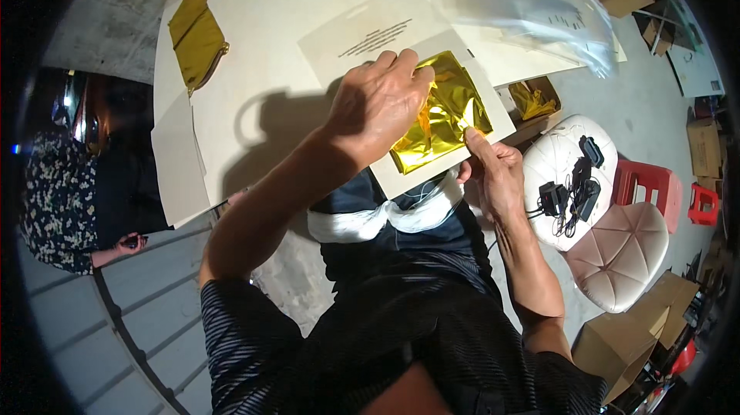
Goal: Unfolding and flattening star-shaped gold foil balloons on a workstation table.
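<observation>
A folded, crinkled gold foil sheet [455, 110] lies on a pale card [401, 181] that juts over the near edge of the table. My left hand [381, 99] is on the foil's left side, with bent fingers closed on it; the thumb is mostly hidden. My right hand [497, 172] grips the card's near right edge, thumb pressed on the foil's corner and fingers partly underneath. Beyond the foil, a flat pale sheet with printed lines [370, 30] lies on the table. Below the card, a white bundle of thread [347, 226] stretches across my lap.
Clear plastic sheeting [532, 14] covers the table's far right. A gold zippered pouch [199, 49] lies at the left. An open box [546, 103] holds more gold foil. Black power adapters [574, 195] rest on a white stool [555, 153]. Another person's hand [127, 245] is at left.
</observation>
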Motion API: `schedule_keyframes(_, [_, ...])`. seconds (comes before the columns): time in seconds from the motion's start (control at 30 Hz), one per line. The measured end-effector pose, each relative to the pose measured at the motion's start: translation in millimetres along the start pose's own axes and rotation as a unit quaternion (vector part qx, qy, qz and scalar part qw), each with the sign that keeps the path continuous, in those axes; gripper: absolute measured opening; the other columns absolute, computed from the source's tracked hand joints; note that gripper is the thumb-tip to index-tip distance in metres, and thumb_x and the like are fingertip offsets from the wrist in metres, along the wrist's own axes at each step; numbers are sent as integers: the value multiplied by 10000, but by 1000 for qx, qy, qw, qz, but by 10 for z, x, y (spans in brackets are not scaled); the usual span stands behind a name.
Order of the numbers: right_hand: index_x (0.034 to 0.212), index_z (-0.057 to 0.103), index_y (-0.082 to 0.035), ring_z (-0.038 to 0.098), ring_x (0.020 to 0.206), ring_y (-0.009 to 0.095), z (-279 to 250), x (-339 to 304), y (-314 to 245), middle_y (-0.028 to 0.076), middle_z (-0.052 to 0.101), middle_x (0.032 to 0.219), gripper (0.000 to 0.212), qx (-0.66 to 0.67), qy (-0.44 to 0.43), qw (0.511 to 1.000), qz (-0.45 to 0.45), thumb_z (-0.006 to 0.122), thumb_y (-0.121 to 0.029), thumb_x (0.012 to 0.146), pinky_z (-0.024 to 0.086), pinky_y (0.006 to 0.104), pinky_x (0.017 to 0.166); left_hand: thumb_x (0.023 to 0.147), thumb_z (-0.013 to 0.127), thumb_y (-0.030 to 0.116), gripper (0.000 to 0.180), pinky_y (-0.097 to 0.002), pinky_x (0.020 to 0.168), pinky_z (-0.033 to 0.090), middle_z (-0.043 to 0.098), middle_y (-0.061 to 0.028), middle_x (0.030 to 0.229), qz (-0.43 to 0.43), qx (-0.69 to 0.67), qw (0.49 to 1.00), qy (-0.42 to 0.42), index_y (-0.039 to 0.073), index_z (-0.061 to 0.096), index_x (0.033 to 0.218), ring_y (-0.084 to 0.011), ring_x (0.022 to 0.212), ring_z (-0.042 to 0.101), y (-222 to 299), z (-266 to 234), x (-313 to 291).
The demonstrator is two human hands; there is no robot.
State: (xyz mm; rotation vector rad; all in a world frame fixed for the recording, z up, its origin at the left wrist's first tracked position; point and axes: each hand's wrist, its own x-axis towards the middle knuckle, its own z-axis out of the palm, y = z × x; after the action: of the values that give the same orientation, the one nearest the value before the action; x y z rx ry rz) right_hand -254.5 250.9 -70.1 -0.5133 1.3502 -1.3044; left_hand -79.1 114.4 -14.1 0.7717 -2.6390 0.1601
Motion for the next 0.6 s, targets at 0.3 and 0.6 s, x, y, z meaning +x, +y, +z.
schedule_keyframes(0.3, [812,715,43,598,503,133,136,-96,159,100,671,653,354,-24,-66,997,-9,663,-246,1010,549,295,537,771,663,83,90,-332,633,572,584,-58,843,17,-9,1000,16,64,652,858,-208,817,639,-42,7,38])
schedule_keyframes(0.6, [807,719,58,583,497,120,165,-78,143,109,684,694,330,19,-59,998,-3,687,-212,992,553,297,510,746,672,86,79,-311,569,557,587,-52,808,39,34,999,8,67,614,796,-192,771,646,36,23,160])
